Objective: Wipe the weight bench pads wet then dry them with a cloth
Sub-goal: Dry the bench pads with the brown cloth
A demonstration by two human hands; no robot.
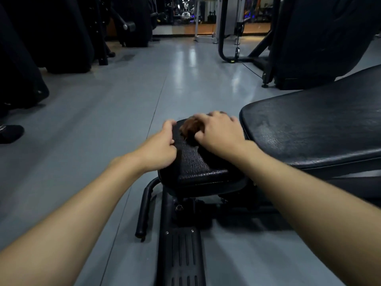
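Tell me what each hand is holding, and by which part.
The right hand presses a bunched brown cloth against the small seat pad, fingers over its top. The left hand grips that pad's left edge.

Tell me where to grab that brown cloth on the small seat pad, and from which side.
Take the bunched left end of the brown cloth, coming from above and the left. That end sticks up free of the right hand, which covers the rest.
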